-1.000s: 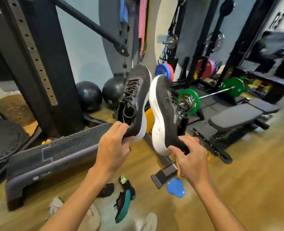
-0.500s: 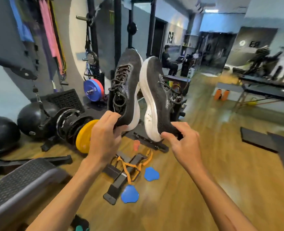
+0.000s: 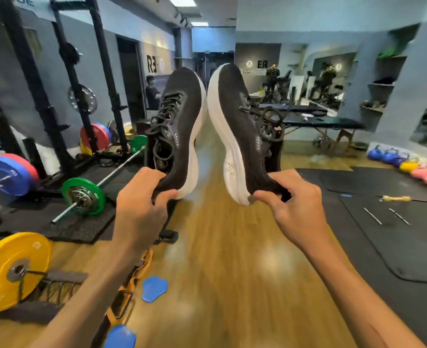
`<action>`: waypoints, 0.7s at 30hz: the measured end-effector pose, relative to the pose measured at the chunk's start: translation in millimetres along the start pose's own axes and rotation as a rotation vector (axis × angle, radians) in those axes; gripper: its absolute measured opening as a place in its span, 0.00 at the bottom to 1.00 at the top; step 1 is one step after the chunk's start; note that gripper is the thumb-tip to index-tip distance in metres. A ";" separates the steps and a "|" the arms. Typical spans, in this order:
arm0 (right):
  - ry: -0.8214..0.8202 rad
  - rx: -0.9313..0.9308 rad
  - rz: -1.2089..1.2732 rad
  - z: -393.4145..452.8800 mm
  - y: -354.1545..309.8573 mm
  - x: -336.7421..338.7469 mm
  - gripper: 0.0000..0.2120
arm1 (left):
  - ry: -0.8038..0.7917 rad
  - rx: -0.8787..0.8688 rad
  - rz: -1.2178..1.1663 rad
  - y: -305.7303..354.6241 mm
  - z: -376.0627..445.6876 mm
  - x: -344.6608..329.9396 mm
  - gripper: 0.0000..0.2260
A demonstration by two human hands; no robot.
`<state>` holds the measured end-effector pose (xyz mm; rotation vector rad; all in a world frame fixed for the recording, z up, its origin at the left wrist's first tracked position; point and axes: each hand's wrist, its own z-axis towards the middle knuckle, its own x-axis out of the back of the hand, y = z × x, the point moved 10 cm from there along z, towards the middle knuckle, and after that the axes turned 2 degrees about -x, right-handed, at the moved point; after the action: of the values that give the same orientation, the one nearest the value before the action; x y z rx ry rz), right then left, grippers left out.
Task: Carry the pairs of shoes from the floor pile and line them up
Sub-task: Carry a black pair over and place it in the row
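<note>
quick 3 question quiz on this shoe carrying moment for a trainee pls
1. True or false: each hand holds one black shoe by its heel end.
2. Which way do the white soles face? A) toward each other B) away from each other C) down at the floor
3. Fill in: the plate lying nearest the left forearm is coloured ____.

Key
1. True: left hand grips the left shoe, right hand pinches the right shoe.
2. A
3. Yellow: the yellow plate.

A wood floor [image 3: 232, 247] runs between a black rack [image 3: 102, 79] with coloured plates on the left and dark mats [image 3: 395, 222] on the right, under blue-grey walls [image 3: 333, 18] and ceiling lights [image 3: 180, 1].
</note>
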<state>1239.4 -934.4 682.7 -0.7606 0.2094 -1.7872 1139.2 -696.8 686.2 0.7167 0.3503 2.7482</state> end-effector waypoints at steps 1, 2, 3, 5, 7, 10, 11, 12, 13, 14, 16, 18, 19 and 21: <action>0.012 -0.015 -0.027 2.6 16.4 14.4 0.08 | -0.002 -0.012 -0.015 12.7 7.2 -19.4 0.09; 0.021 -0.031 -0.054 4.3 32.3 28.0 0.07 | -0.004 -0.033 -0.025 26.0 13.8 -39.0 0.09; 0.029 -0.046 -0.080 5.5 48.0 41.6 0.07 | -0.009 -0.060 -0.031 39.5 19.5 -59.2 0.10; 0.049 -0.076 -0.125 7.3 78.9 68.8 0.07 | -0.039 -0.091 -0.064 63.9 29.6 -102.6 0.10; 0.061 -0.123 -0.175 8.6 112.8 93.7 0.05 | -0.077 -0.111 -0.148 84.7 39.7 -148.5 0.10; 0.087 -0.180 -0.257 5.9 165.1 130.5 0.04 | -0.121 -0.191 -0.282 118.3 53.2 -220.6 0.09; 0.093 -0.198 -0.288 4.6 182.5 141.8 0.03 | -0.136 -0.210 -0.324 128.5 57.3 -246.1 0.08; 0.102 -0.218 -0.319 3.5 200.1 153.2 0.03 | -0.153 -0.222 -0.361 138.4 61.8 -272.2 0.08; 0.116 -0.238 -0.350 2.3 216.9 165.1 0.03 | -0.170 -0.223 -0.391 147.8 66.5 -298.1 0.09; 0.135 -0.255 -0.385 1.9 233.7 177.2 0.05 | -0.184 -0.218 -0.419 156.6 71.6 -323.9 0.10; 0.176 -0.292 -0.460 2.9 266.1 201.5 0.08 | -0.215 -0.221 -0.489 174.1 83.5 -376.5 0.11; 0.211 -0.348 -0.535 6.0 297.7 223.5 0.12 | -0.260 -0.263 -0.571 194.1 97.1 -427.8 0.11; 0.226 -0.381 -0.574 9.0 313.7 234.7 0.13 | -0.284 -0.294 -0.607 204.0 105.4 -453.0 0.11; 0.263 -0.467 -0.642 13.5 344.3 258.6 0.13 | -0.335 -0.355 -0.665 225.1 121.6 -503.3 0.11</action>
<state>1477.1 -1288.8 623.2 -0.9902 0.6294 -2.4961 1576.3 -1050.7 636.3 0.7719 0.0107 1.9525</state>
